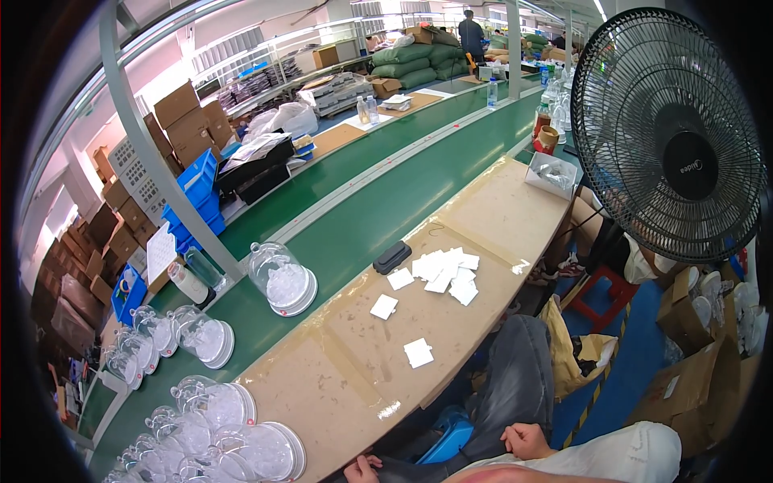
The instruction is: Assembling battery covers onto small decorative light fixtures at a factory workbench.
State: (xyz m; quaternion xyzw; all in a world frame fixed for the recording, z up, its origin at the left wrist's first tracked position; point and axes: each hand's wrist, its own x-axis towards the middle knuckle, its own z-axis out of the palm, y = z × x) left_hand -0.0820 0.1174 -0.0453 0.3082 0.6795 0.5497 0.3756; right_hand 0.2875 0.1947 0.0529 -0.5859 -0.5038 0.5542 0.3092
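Observation:
My right hand [525, 440] rests by my dark trouser leg [515, 378], fingers curled in, with nothing visible in them. At the table's near edge my left hand [362, 468] is low in view, fingers bent and partly cut off by the frame. On the brown board-topped table [346, 354] lie a loose pile of white square cards [443, 270], with single cards [418, 352] nearer me. A black oblong case [392, 257] sits beside the pile. Several clear domes with knobs [262, 451] crowd the left end, holding whitish crumpled-looking contents. Neither hand touches the cards or domes.
A green conveyor [354, 217] runs beyond the table, carrying one dome [280, 278] and others further left. At right stand a large black fan [668, 137], a red stool [600, 294], a yellow bag [576, 346] and cardboard boxes [684, 394]. Another person [471, 36] stands far back.

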